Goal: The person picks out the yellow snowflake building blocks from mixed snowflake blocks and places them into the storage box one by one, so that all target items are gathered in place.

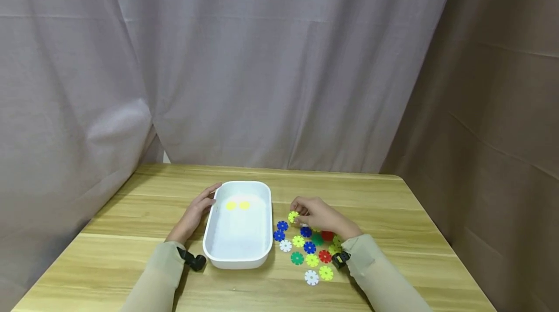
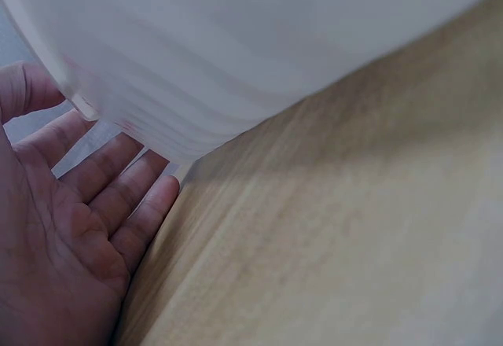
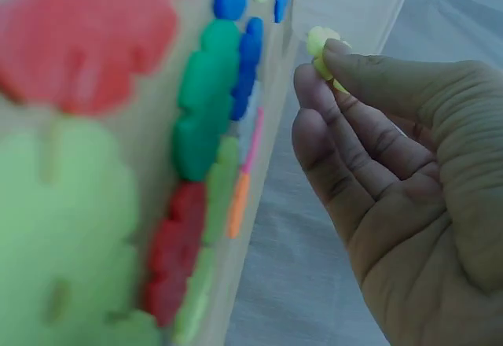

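In the head view a white rectangular tray (image 1: 238, 241) stands on the table with two yellow notched discs (image 1: 244, 205) lying inside near its far end. My left hand (image 1: 197, 212) rests against the tray's left side, fingers extended; the left wrist view has this hand (image 2: 75, 220) beside the white wall. Between thumb and fingertips, my right hand (image 1: 318, 212) pinches a yellow notched plastic disc (image 1: 293, 217), held right of the tray. The right wrist view catches that disc (image 3: 321, 41) at the fingertips.
Several loose notched discs lie right of the tray beneath and before my right hand, among them a blue disc (image 1: 309, 247), a red disc (image 1: 325, 256), a green disc (image 1: 297, 258) and a white disc (image 1: 311, 277). A grey curtain (image 1: 244, 84) hangs behind the wooden table (image 1: 131, 220).
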The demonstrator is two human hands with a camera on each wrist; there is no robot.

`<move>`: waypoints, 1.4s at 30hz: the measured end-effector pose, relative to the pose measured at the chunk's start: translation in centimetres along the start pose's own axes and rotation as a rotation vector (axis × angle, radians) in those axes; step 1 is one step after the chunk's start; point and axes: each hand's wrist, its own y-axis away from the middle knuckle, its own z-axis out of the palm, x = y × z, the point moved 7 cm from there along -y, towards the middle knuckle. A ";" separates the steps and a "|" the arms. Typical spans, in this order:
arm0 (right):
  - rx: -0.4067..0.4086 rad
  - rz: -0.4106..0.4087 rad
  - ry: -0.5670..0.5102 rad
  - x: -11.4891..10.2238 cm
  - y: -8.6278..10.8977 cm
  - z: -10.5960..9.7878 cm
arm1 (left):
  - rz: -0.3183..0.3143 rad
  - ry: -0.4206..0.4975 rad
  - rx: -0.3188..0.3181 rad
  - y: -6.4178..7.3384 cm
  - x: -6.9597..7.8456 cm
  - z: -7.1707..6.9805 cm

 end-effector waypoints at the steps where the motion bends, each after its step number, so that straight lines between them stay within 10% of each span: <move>1: 0.005 -0.009 0.000 -0.1 -0.1 -0.2 | -0.004 -0.001 0.004 0.0 0.0 0.0; 23: -0.039 -0.084 -0.020 -4.1 -7.2 -1.8 | -0.016 0.002 0.019 -0.1 0.2 0.0; 42: -0.394 -0.105 0.298 -6.7 -14.1 2.6 | -0.010 0.008 0.007 -0.1 0.1 0.1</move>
